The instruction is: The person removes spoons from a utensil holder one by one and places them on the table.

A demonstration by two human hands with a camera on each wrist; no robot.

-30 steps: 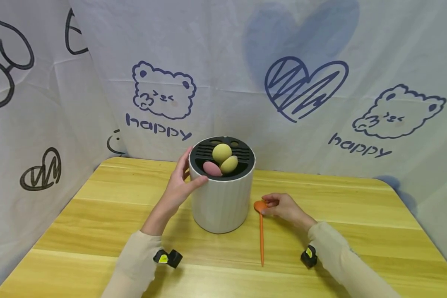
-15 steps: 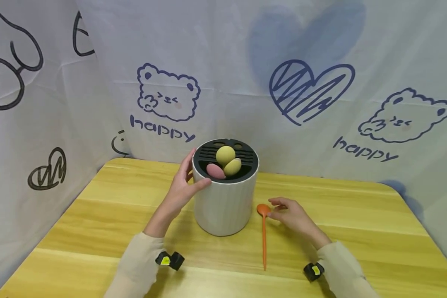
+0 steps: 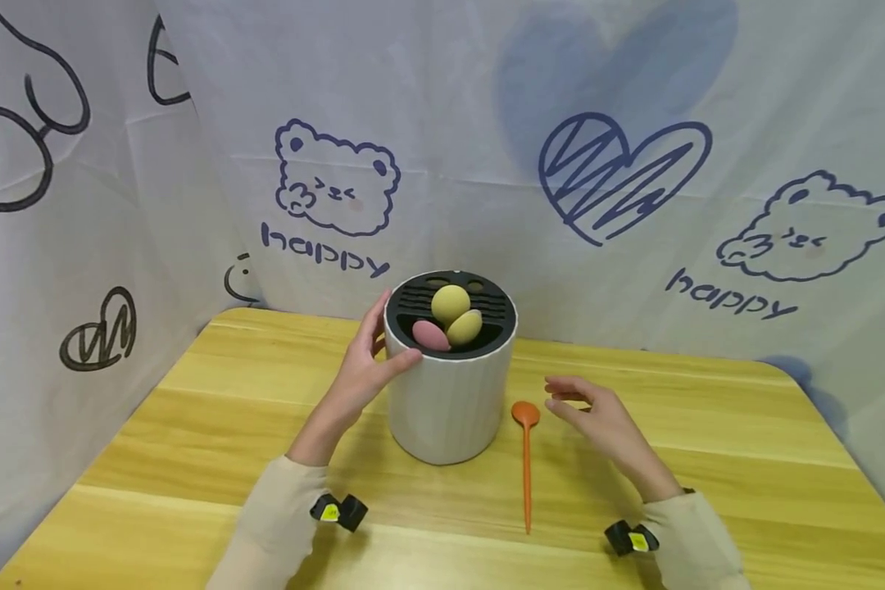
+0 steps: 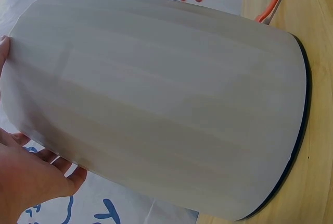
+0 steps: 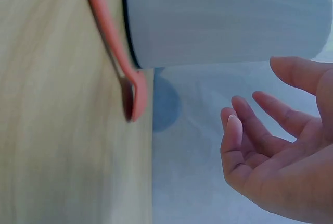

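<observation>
A white, ribbed utensil holder [image 3: 448,410] with a black slotted top [image 3: 487,305] stands upright on the table. My left hand [image 3: 357,373] grips its upper left side, thumb at the front rim and fingers wrapped round behind. Two yellow ovals [image 3: 451,304] and a pink one [image 3: 431,334], shaped like spoon heads, poke out of the top; anything below them is hidden. To the right of the holder lies an orange spoon [image 3: 527,459], bowl end away from me. Loosely curved and holding nothing, my right hand [image 3: 597,414] hovers just right of the spoon's bowl.
The wooden table [image 3: 192,459] ends at a back edge close behind the holder. A white cloth [image 3: 472,221] printed with bears and hearts hangs behind and to the left. Each wrist carries a small black camera [image 3: 352,513].
My right hand has let go of the orange spoon's bowl and drawn up and to the right, leaving the spoon on the table. My left hand keeps its grip on the holder.
</observation>
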